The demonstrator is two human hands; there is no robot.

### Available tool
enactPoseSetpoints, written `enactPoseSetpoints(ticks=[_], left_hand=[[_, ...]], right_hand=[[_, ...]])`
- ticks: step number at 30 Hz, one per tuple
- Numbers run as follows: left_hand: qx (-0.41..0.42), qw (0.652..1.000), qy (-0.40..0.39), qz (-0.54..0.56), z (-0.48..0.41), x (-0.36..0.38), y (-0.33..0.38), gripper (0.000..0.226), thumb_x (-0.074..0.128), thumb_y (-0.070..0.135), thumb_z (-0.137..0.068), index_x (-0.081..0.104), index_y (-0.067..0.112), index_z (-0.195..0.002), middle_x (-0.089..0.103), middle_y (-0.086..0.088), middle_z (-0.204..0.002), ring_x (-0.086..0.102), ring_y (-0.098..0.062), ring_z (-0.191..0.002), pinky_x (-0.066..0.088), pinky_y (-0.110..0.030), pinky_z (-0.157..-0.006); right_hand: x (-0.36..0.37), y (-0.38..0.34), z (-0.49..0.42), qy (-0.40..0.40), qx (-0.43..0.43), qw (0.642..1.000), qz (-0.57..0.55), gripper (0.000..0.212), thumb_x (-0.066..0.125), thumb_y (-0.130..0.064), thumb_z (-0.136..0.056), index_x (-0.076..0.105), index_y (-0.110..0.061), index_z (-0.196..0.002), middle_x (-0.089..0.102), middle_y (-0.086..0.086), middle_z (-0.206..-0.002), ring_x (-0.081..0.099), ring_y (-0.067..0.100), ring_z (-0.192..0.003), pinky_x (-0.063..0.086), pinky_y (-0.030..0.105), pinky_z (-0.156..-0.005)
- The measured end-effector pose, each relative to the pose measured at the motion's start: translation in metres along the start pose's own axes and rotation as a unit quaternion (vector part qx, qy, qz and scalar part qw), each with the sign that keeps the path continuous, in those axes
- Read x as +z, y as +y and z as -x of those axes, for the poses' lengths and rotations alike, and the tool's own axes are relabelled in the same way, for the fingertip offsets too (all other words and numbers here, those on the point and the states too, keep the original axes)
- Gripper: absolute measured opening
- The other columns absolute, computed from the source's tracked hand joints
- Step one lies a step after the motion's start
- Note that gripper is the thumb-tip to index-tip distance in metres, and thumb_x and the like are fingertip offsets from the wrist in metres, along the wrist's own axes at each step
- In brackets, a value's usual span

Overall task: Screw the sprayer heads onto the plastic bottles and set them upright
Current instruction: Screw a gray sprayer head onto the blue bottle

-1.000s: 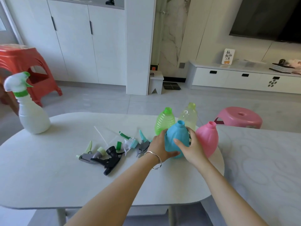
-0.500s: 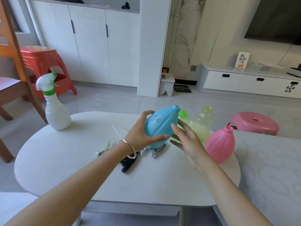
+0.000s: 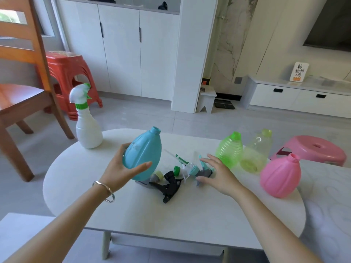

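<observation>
My left hand (image 3: pixel 121 169) grips a blue bottle (image 3: pixel 143 154) and holds it above the white table (image 3: pixel 190 215), its open neck tilted up and to the right. My right hand (image 3: pixel 218 173) hovers with fingers spread over a teal and grey sprayer head (image 3: pixel 202 168). Beside it lie a black sprayer head (image 3: pixel 169 186), a white and green sprayer head (image 3: pixel 182 164) and a grey one with a yellow-green collar (image 3: pixel 156 177). Green (image 3: pixel 229 149), clear yellowish (image 3: pixel 255 150) and pink (image 3: pixel 280 175) bottles stand open-necked at the right. A white bottle (image 3: pixel 88 128) with its sprayer screwed on stands at the far left.
A wooden chair (image 3: pixel 22 92) and a red stool (image 3: pixel 66 76) stand left of the table. A pink stool (image 3: pixel 315 149) is behind the table's right end. White cabinets line the far wall.
My left hand lifted the blue bottle off the table and carried it left. My right hand let go of it and moved down over the sprayer heads.
</observation>
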State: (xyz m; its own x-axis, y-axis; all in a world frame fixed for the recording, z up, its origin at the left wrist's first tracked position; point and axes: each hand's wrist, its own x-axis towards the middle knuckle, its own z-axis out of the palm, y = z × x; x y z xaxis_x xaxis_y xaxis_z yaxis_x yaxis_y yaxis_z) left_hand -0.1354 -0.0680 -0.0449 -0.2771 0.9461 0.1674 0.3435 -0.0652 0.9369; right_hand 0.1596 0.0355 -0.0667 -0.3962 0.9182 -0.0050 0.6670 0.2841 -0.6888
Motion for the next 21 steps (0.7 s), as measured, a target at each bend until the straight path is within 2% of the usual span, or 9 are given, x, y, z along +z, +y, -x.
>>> enactPoseSetpoints(ticks=[2, 4, 7, 10, 12, 16, 18, 19, 21], left_hand=[[-0.004, 1.000, -0.007, -0.004, 0.001, 0.003, -0.003, 0.089, 0.076, 0.065, -0.044, 0.044, 0.036, -0.121, 0.061, 0.010, -0.107, 0.064, -0.001, -0.086, 0.055, -0.018, -0.059], [0.003, 1.000, -0.016, -0.006, -0.002, 0.005, -0.004, 0.089, 0.076, 0.064, -0.044, 0.044, 0.036, -0.122, 0.059, 0.012, -0.108, 0.063, 0.002, -0.086, 0.054, -0.016, -0.058], [0.012, 1.000, -0.016, -0.004, -0.005, 0.005, -0.002, 0.088, 0.076, 0.064, -0.045, 0.043, 0.036, -0.121, 0.058, 0.013, -0.108, 0.062, 0.006, -0.085, 0.052, -0.014, -0.056], [0.013, 1.000, -0.009, 0.000, -0.005, 0.005, -0.003, 0.089, 0.076, 0.065, -0.045, 0.044, 0.035, -0.122, 0.059, 0.011, -0.107, 0.064, -0.003, -0.086, 0.053, -0.017, -0.055], [0.012, 1.000, -0.002, 0.011, -0.006, 0.004, -0.003, 0.089, 0.077, 0.063, -0.045, 0.044, 0.034, -0.123, 0.059, 0.010, -0.107, 0.064, -0.001, -0.084, 0.053, -0.016, -0.055], [0.007, 1.000, 0.002, 0.013, -0.007, 0.006, -0.003, 0.090, 0.076, 0.064, -0.046, 0.043, 0.033, -0.125, 0.060, 0.010, -0.107, 0.065, -0.003, -0.085, 0.054, -0.017, -0.056], [0.003, 1.000, 0.005, 0.018, -0.007, 0.008, -0.003, 0.090, 0.076, 0.064, -0.047, 0.044, 0.032, -0.124, 0.060, 0.010, -0.107, 0.065, -0.002, -0.084, 0.053, -0.016, -0.056], [0.001, 1.000, 0.007, 0.023, -0.007, 0.008, -0.003, 0.090, 0.076, 0.064, -0.046, 0.044, 0.032, -0.124, 0.060, 0.009, -0.107, 0.065, -0.002, -0.084, 0.053, -0.016, -0.056], [-0.009, 0.999, 0.010, 0.033, -0.008, 0.008, -0.003, 0.090, 0.075, 0.065, -0.046, 0.044, 0.032, -0.124, 0.061, 0.008, -0.107, 0.065, -0.005, -0.085, 0.053, -0.016, -0.055]], right_hand=[[0.008, 0.005, -0.002, -0.016, -0.003, 0.999, 0.048, 0.072, 0.079, -0.033, -0.072, 0.047, -0.028, -0.136, 0.018, -0.005, -0.158, 0.024, 0.012, -0.142, 0.019, 0.019, -0.105], [0.015, 0.009, -0.004, -0.025, -0.006, 0.997, 0.068, 0.071, 0.080, -0.029, -0.070, 0.049, -0.027, -0.134, 0.017, -0.003, -0.158, 0.028, 0.013, -0.141, 0.021, 0.017, -0.105], [0.020, 0.010, -0.005, -0.021, 0.005, 0.998, 0.056, 0.068, 0.082, -0.030, -0.067, 0.055, -0.024, -0.129, 0.018, -0.003, -0.158, 0.030, 0.015, -0.140, 0.027, 0.023, -0.108], [0.023, 0.006, -0.005, 0.011, -0.008, 0.993, 0.118, 0.062, 0.080, -0.041, -0.065, 0.060, -0.024, -0.121, 0.020, -0.001, -0.158, 0.039, 0.020, -0.134, 0.031, 0.031, -0.108], [0.024, -0.003, -0.007, 0.057, -0.013, 0.993, 0.103, 0.053, 0.080, -0.044, -0.065, 0.064, -0.022, -0.110, 0.023, 0.001, -0.157, 0.045, 0.021, -0.129, 0.033, 0.031, -0.105], [0.017, -0.032, -0.010, 0.121, 0.043, 0.979, -0.158, 0.027, 0.074, -0.046, -0.073, 0.064, -0.027, -0.088, 0.034, -0.003, -0.145, 0.044, 0.014, -0.128, 0.035, 0.027, -0.099], [0.010, -0.048, -0.010, 0.097, 0.079, 0.931, -0.343, 0.039, 0.063, -0.061, -0.070, 0.065, -0.030, -0.093, 0.049, -0.009, -0.127, 0.054, 0.013, -0.110, 0.039, 0.028, -0.089], [0.007, -0.052, -0.010, 0.071, 0.092, 0.892, -0.437, 0.048, 0.057, -0.065, -0.067, 0.064, -0.029, -0.097, 0.057, -0.011, -0.117, 0.057, 0.013, -0.099, 0.042, 0.028, -0.084], [0.002, -0.055, -0.011, 0.034, 0.096, 0.843, -0.529, 0.052, 0.055, -0.062, -0.068, 0.062, -0.023, -0.101, 0.061, -0.008, -0.103, 0.058, 0.014, -0.088, 0.044, 0.028, -0.076]])
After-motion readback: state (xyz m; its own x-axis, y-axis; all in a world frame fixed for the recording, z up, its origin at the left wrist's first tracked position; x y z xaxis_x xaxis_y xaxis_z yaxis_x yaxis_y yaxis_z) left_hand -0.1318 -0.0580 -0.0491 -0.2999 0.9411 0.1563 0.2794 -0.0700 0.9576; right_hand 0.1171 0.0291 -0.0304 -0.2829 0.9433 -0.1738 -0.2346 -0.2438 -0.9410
